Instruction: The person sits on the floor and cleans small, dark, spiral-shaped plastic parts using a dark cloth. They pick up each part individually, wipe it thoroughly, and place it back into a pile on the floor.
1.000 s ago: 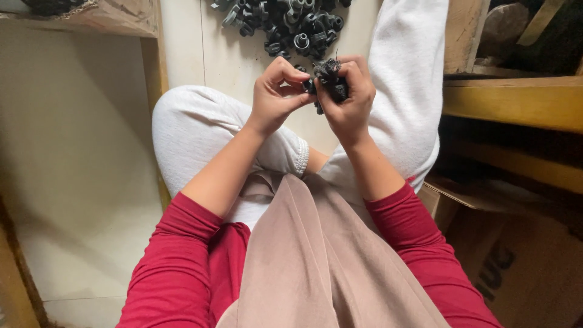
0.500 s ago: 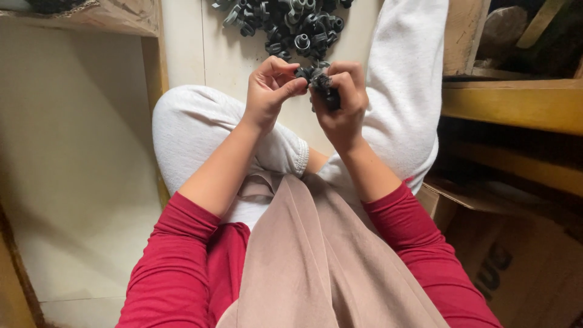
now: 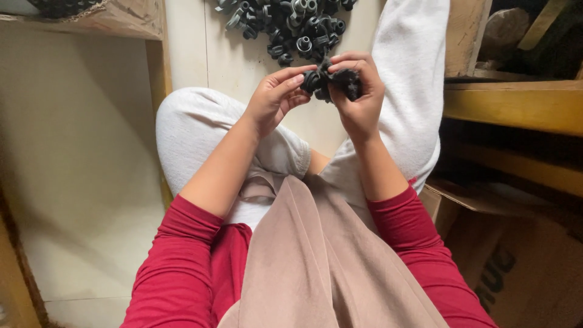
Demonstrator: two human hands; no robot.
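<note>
My right hand (image 3: 358, 100) is clenched around a cluster of black rubber grommets (image 3: 343, 82), held above my lap. My left hand (image 3: 273, 97) pinches one black grommet (image 3: 311, 80) against that cluster. A pile of grommets (image 3: 285, 21) lies on the floor just beyond.

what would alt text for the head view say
Seen from above, a seated person's left hand and right hand together hold a cluster of small black ring-shaped parts over their lap. A pile of the same parts lies on the pale floor ahead.
</note>
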